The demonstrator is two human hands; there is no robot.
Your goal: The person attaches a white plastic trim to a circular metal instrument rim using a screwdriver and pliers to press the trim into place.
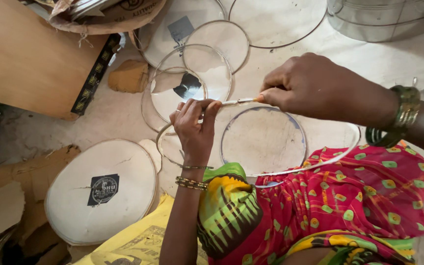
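Lap: a bright red, green and yellow cloth [349, 196] lies nearest, covering the person's knees at the lower right; a yellow sack [133, 240] lies on the floor beside it.
Left hand [195, 125]: raised just past the lap, fingers curled shut around the rim of a thin hoop [310, 164], thumb and forefinger pinching it at the top.
Right hand [305, 86]: a little farther out and to the right, closed in a pinch on a short white stick [239, 101]; green bangles [401, 115] sit on that wrist.
Stick: lies nearly level, its long axis running left to right between the two hands; its left end meets the left fingertips, its right end disappears into the right pinch.
Key relation: the hands face each other along the stick, with the left hand nearer the body and the right hand reaching in from the far right.
Hoop: curves from the left hand down and around toward the lap, then sweeps off right over the cloth's edge.
Floor under the hands: a round disc [263, 140] with a dark rim lies flat just beyond the lap, between the two wrists.
Left floor: a larger pale disc [101, 189] with a dark label rests near crumpled cardboard.
Farther out: clear round rings [207, 64] overlap one another; a wooden board [25, 59] fills the far left corner.
Far right corner: a metal tub [384, 17], only partly in view.
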